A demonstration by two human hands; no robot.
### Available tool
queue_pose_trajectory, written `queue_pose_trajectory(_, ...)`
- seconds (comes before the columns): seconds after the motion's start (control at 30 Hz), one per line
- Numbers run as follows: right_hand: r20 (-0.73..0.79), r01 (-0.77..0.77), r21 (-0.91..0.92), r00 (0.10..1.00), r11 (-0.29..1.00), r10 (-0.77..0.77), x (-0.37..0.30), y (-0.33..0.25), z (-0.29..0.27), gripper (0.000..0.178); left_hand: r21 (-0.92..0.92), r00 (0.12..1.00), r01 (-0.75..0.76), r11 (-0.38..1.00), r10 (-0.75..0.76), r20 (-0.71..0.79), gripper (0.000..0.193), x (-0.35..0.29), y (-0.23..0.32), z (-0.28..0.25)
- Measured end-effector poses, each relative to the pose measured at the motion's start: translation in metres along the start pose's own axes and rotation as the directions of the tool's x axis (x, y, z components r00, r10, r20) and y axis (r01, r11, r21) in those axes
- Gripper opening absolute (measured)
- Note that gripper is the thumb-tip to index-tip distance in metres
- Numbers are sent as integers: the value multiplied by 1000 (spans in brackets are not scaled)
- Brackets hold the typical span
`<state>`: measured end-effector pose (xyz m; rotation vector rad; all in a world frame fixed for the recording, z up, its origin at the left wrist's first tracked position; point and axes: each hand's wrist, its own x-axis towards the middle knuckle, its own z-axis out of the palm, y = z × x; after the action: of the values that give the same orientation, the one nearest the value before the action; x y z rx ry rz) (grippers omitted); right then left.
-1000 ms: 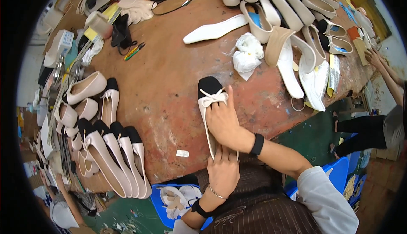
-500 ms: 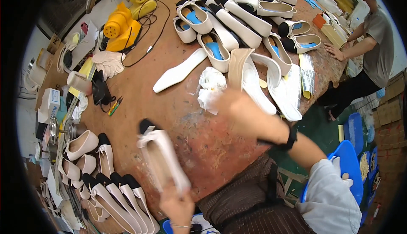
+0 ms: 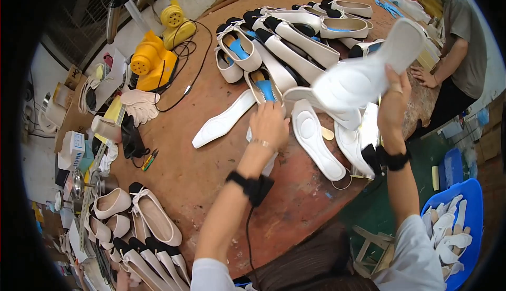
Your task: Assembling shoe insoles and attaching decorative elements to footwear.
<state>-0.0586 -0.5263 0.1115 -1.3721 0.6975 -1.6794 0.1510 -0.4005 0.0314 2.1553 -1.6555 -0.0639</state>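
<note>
My left hand (image 3: pixel 269 129) is closed at the heel of a cream flat shoe (image 3: pixel 266 89) with blue inside. Crumpled white paper (image 3: pixel 271 165) shows partly from under that hand. At the right, my right hand (image 3: pixel 394 106) is raised and closed around white padded insoles (image 3: pixel 353 83), blurred by motion; how many it holds I cannot tell. Below them lies another white insole (image 3: pixel 316 141) on the table. A flat white insole (image 3: pixel 224 121) rests to the left of the shoe.
Cream shoes with black toes (image 3: pixel 300 43) are heaped at the back. More shoes (image 3: pixel 158 214) stand at the lower left. Yellow blowers (image 3: pixel 153 62), a black cable and snips (image 3: pixel 150 159) lie leftward. A blue bin (image 3: pixel 469 196) of insoles stands right, near a person (image 3: pixel 464 43).
My left hand has left a shoe, now among those at lower left, and reached up to the blue-lined shoe. My right hand has moved right and lifted white insoles.
</note>
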Motion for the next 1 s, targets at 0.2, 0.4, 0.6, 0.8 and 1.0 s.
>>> queue_pose_trajectory(0.2, 224, -486, 259, 871, 835, 438, -32, -35, -47, 47, -221, 937, 81, 972, -150, -316, 32, 30, -21, -34)
queue_pose_trajectory(0.4, 397, -688, 105, 691, 718, 604, -70, -41, -50, 53, -424, 926, -143, 894, -31, -377, 25, -163, -14, -169)
queue_pose_trajectory(0.6, 741, -61, -318, 607, 946, 288, -143, -77, -23, 34, -82, 998, -18, 996, 23, 64, 16, -353, -5, -150)
queue_pose_trajectory(0.8, 990, 266, 94, 74, 959, -117, -267, -53, 33, 29, -207, 900, 375, 904, -408, -150, 40, -425, -28, -68)
queue_pose_trajectory(1.0, 992, 220, 124, -58, 968, -114, -346, -37, 75, 26, -526, 743, 283, 802, -530, -408, 103, -432, -31, -18)
